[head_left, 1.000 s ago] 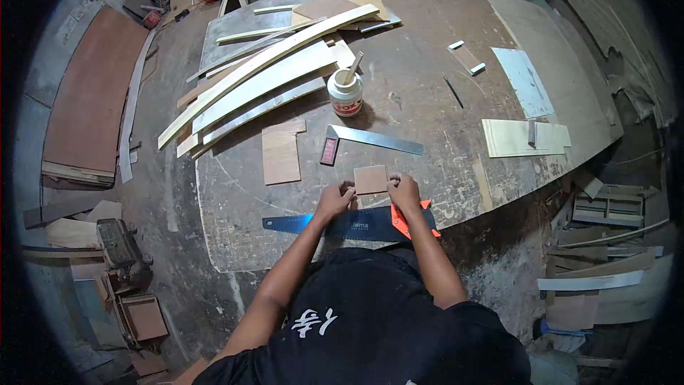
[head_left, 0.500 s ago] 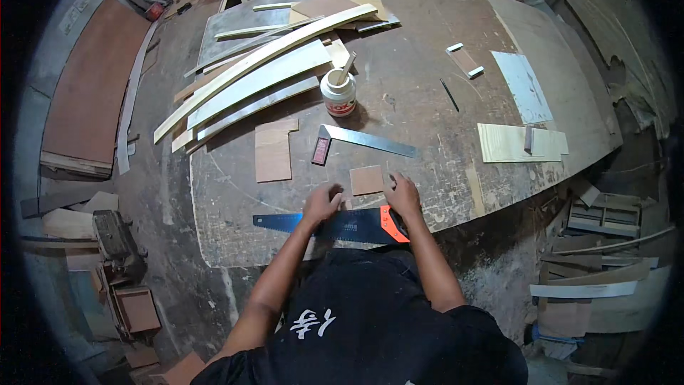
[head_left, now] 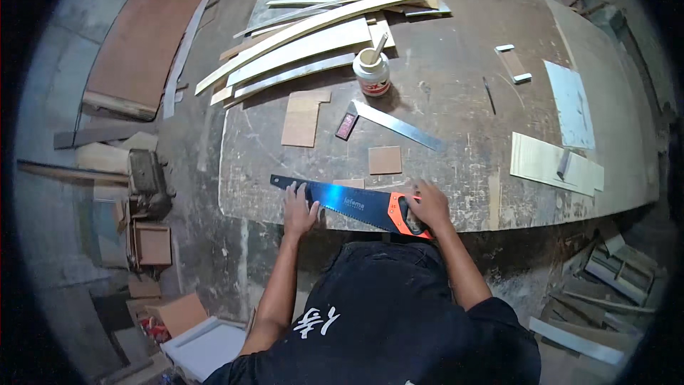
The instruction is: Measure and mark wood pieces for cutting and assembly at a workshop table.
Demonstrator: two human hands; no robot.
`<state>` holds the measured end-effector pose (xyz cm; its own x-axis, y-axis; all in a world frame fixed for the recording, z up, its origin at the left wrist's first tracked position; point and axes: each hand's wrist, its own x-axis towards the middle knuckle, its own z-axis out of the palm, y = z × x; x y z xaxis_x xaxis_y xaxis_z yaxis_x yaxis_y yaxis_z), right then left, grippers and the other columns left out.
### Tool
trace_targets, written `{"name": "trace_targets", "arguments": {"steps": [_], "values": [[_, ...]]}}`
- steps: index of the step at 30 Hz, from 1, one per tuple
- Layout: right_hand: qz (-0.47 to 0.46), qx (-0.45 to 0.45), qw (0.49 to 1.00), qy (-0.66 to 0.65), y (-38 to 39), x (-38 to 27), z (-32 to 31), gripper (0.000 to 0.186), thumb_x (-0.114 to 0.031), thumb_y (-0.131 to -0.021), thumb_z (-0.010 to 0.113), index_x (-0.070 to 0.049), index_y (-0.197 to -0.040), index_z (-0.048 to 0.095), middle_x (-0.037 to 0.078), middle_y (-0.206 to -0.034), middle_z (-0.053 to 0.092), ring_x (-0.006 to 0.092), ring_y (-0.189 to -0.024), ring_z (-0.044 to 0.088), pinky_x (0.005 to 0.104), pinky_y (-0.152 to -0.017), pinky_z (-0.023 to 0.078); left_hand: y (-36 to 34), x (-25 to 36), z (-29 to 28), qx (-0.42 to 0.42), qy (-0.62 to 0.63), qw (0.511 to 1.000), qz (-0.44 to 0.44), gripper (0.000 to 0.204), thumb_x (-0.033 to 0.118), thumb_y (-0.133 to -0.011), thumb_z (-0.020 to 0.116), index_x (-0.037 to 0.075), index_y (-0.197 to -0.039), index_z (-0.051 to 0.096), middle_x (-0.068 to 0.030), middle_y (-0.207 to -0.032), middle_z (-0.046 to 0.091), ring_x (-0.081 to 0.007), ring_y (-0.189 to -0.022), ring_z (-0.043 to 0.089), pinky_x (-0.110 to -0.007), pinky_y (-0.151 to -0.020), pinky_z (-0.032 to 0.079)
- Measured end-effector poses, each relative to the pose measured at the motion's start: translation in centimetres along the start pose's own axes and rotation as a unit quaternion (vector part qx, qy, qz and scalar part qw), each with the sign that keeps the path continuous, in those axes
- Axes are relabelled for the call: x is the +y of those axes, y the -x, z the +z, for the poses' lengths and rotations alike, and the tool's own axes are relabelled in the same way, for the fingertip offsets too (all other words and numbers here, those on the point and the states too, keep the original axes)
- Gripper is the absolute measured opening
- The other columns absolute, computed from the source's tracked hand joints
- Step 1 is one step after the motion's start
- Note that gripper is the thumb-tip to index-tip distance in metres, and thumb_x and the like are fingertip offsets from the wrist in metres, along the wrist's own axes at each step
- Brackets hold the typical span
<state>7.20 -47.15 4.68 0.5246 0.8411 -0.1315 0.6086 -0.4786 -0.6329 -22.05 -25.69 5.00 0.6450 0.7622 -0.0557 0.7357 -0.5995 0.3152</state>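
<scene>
A handsaw (head_left: 353,203) with a dark blade and an orange-and-black handle lies slantwise along the table's near edge, teeth toward me. The fingers of my left hand (head_left: 301,212) are spread on the blade near its narrow tip. My right hand (head_left: 432,207) is closed at the saw's handle, its fingers partly hidden. Just beyond the blade lies a small square of brown board (head_left: 385,160), and another thin brown piece (head_left: 349,183) shows partly from behind the saw. Farther off is a try square (head_left: 395,125), beside a notched brown board (head_left: 305,120).
On the worktable (head_left: 456,171) stands an open white glue jar (head_left: 372,75) with a stick in it. Wood strips (head_left: 299,50) are piled at the far left. A pencil (head_left: 489,95), a pale board (head_left: 545,164) and a whitish sheet (head_left: 570,103) lie to the right.
My left hand has moved onto the blade near its tip. My right hand has gone from beside the small square to the saw's handle. The saw is now more slanted, and the view has shifted.
</scene>
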Motion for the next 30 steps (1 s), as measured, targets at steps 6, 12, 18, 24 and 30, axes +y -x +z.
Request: {"name": "trace_targets", "arguments": {"steps": [6, 12, 18, 24, 30], "values": [[0.013, -0.023, 1.0, 0.017, 1.3, 3.8, -2.5, 0.021, -0.016, -0.084, 0.048, 0.002, -0.087, 0.058, 0.023, -0.092, 0.057, 0.0417, -0.087, 0.056, 0.0498, -0.075, 0.047, 4.3, 2.9, 1.2, -0.02, 0.021, 0.999, -0.04, 0.064, 0.028, -0.079, 0.066, 0.002, -0.132, 0.041, -0.0248, -0.136, 0.036, -0.0442, -0.127, 0.032, -0.053, -0.104, 0.028], [-0.04, -0.045, 0.998, -0.024, -1.3, 4.7, -2.6, 0.022, -0.012, -0.078, 0.053, 0.001, -0.095, 0.059, 0.025, -0.092, 0.056, 0.0431, -0.091, 0.054, 0.0496, -0.082, 0.045, 4.8, 5.9, 2.8, 0.002, 0.029, 0.999, -0.028, 0.065, 0.024, -0.078, 0.067, 0.003, -0.133, 0.04, -0.0253, -0.136, 0.035, -0.0434, -0.128, 0.031, -0.051, -0.106, 0.028], [-0.086, 0.159, 0.981, 0.072, -1.0, 1.9, -4.5, 0.033, -0.015, -0.076, 0.059, -0.005, -0.108, 0.054, 0.019, -0.107, 0.053, 0.0396, -0.096, 0.053, 0.0501, -0.083, 0.042, 3.1, 7.1, 3.3, 0.01, 0.038, 0.999, -0.005, 0.068, 0.025, -0.078, 0.069, 0.004, -0.134, 0.037, -0.0257, -0.137, 0.034, -0.0453, -0.128, 0.031, -0.051, -0.107, 0.028], [0.064, -0.024, 0.996, 0.058, 3.2, 2.1, -4.7, 0.035, -0.019, -0.078, 0.063, 0.0, -0.105, 0.051, 0.021, -0.103, 0.054, 0.0396, -0.099, 0.053, 0.0493, -0.084, 0.044, 1.8, 7.2, 3.0, -0.01, 0.042, 0.999, -0.024, 0.07, 0.025, -0.076, 0.07, 0.004, -0.135, 0.037, -0.0261, -0.139, 0.033, -0.0437, -0.129, 0.03, -0.05, -0.107, 0.028], [0.176, -0.037, 0.984, 0.002, 3.7, 3.3, -4.4, 0.034, -0.029, -0.085, 0.056, 0.0, -0.103, 0.052, 0.024, -0.099, 0.06, 0.042, -0.092, 0.059, 0.0508, -0.078, 0.047, 1.2, 6.1, 3.1, -0.064, 0.047, 0.997, -0.007, 0.069, 0.024, -0.076, 0.07, 0.001, -0.133, 0.039, -0.0269, -0.139, 0.033, -0.043, -0.128, 0.033, -0.046, -0.106, 0.031]]}}
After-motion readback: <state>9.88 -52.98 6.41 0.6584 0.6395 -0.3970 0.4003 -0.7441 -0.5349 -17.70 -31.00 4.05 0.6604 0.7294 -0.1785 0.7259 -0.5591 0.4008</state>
